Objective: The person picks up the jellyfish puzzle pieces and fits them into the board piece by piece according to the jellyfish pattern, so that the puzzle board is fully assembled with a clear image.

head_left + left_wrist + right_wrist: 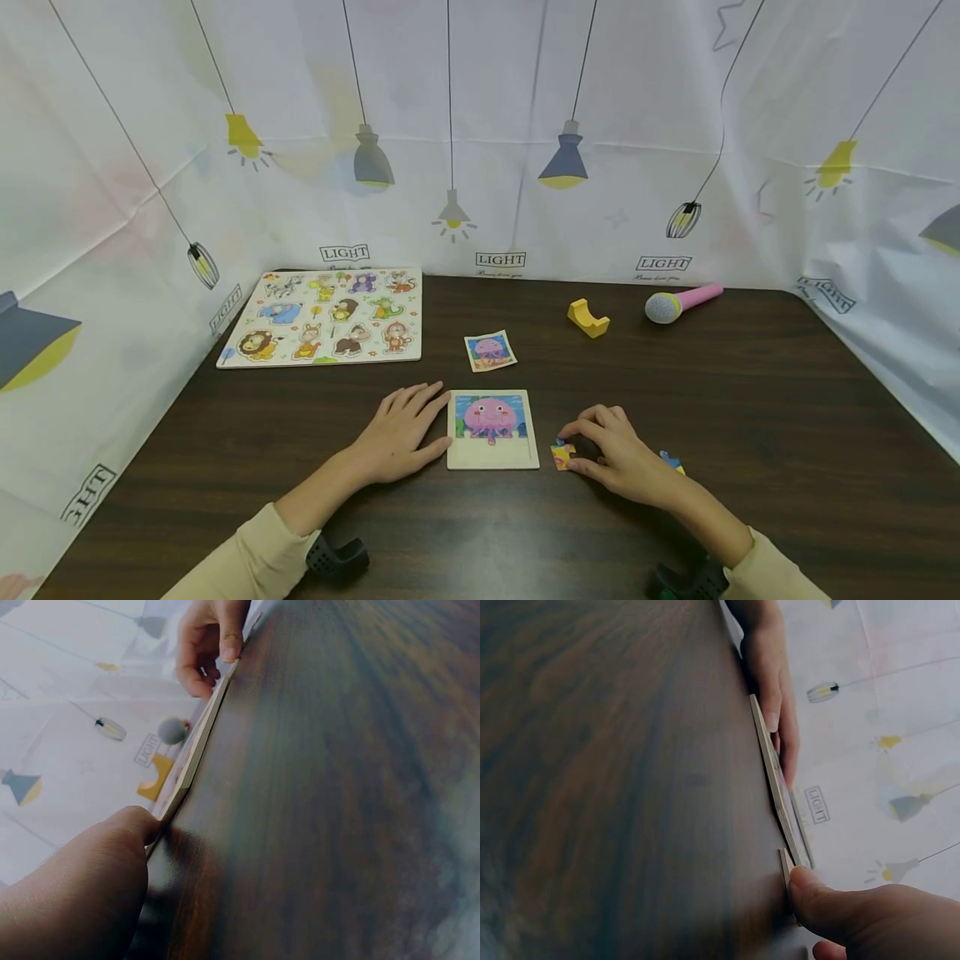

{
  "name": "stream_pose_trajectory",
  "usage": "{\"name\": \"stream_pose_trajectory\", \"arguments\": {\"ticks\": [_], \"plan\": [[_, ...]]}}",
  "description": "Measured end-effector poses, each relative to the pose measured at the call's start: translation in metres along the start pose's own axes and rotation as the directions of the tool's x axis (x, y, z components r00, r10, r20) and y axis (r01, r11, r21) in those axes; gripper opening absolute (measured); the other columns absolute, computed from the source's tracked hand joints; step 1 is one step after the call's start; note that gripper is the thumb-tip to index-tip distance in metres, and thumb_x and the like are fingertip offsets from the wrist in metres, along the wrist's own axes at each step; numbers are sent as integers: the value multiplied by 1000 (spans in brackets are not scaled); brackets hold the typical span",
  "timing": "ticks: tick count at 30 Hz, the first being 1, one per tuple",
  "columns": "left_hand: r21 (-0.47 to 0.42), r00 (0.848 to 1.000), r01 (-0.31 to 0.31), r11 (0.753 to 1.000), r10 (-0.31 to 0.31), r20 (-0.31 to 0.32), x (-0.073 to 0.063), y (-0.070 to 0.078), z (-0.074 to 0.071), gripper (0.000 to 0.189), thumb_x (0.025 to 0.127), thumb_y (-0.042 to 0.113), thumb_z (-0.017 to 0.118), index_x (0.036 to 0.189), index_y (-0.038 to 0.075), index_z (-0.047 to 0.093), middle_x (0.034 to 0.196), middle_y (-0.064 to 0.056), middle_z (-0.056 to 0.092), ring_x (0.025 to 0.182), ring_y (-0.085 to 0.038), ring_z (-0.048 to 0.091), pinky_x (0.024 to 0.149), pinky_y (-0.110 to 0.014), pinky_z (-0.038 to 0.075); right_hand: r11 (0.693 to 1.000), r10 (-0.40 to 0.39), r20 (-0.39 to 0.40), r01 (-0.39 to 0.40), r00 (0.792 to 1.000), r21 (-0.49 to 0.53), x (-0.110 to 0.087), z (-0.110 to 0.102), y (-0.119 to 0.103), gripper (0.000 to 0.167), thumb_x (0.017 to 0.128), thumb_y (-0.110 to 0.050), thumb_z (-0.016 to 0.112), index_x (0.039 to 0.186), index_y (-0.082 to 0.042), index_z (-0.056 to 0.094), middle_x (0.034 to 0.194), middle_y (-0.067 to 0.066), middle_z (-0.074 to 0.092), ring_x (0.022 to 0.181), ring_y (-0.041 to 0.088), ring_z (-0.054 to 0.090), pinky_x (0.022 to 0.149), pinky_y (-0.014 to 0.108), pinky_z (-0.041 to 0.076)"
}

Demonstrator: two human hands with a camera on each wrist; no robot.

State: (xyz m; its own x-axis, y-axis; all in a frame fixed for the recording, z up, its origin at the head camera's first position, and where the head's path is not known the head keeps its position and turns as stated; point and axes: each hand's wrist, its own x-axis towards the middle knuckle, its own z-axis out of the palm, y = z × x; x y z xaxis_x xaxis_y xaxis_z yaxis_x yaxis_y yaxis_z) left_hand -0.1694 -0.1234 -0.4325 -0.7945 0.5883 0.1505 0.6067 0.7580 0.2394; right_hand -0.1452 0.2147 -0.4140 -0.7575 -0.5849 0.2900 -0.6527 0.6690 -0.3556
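A jigsaw tray (pixel 493 457) with a pale frame lies in the middle of the table, its upper part filled with a pink octopus picture and its lower strip bare wood. My left hand (pixel 405 435) rests flat at the tray's left side, thumb and fingertips right at the frame. To the right of the tray, my right hand (pixel 617 454) pinches a small yellow and blue puzzle piece (pixel 561 456) between thumb and forefinger, low over the table. Another puzzle piece (pixel 672 462), blue and yellow, is partly hidden behind the right wrist.
Beyond the tray lies a small octopus picture card (pixel 491 351). An animal puzzle board (pixel 345 313) sits at the back left. Further right are a yellow curved block (pixel 588 318) and a pink toy microphone (pixel 682 303). A white printed curtain (pixel 480 125) borders the table.
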Motion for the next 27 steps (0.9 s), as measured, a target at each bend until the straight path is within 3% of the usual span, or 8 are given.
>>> {"name": "stream_pose_trajectory", "arguments": {"ticks": [7,27], "plan": [[0,1000,-1,1000,1,-4,0,0,0,64,94,51,36,145,13,29,149,-10,24,133,-29,22,104,-52,17,1000,10,16,-10,1000,6,0,2,1,31,82,-21,70,112,-17,62,107,-1,48,98,21,38,76,39,38],[12,1000,6,1000,-6,3,1,-2,3,65,94,53,34,145,14,27,149,-9,22,134,-28,19,105,-50,15,1000,25,-13,-25,1000,3,2,3,2,31,77,-22,74,104,-12,62,109,3,52,97,19,39,73,33,40]]}}
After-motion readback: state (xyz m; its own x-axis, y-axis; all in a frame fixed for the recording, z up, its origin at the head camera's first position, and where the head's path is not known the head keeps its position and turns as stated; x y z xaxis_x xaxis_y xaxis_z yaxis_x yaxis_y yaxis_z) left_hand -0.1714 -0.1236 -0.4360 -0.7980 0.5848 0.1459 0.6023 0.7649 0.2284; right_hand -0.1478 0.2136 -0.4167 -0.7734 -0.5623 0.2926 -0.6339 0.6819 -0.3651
